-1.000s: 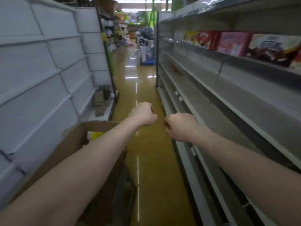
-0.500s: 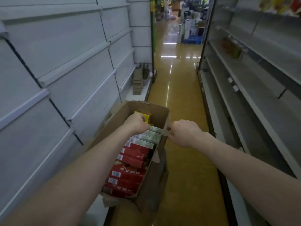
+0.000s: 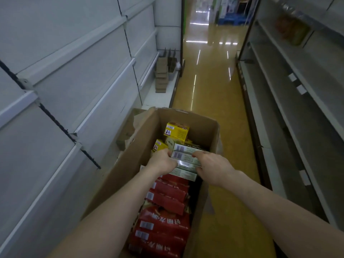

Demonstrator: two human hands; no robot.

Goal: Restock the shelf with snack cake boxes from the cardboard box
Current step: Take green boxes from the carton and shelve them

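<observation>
An open cardboard box [image 3: 202, 125] stands in the aisle below me, packed with snack cake boxes. Pale green-white boxes [image 3: 183, 157] lie in a row in its middle, red boxes [image 3: 163, 220] fill the near end and yellow boxes [image 3: 176, 131] sit at the far end. My left hand [image 3: 162, 162] grips the left ends of the pale boxes. My right hand [image 3: 212, 167] grips their right ends. Both hands are down inside the cardboard box. The shelf [image 3: 290, 112] on the right is mostly bare.
Bare white shelving [image 3: 78, 75] lines the left side, close to the cardboard box. A stack of small brown cartons [image 3: 162, 75] sits on the left bottom shelf farther down. A few packets [image 3: 290, 28] lie on an upper right shelf. The yellow floor [image 3: 210, 94] runs ahead.
My view tipped down from the aisle onto the cardboard box. Both hands, held as empty fists a second ago, dropped into the box and closed on the pale snack cake boxes.
</observation>
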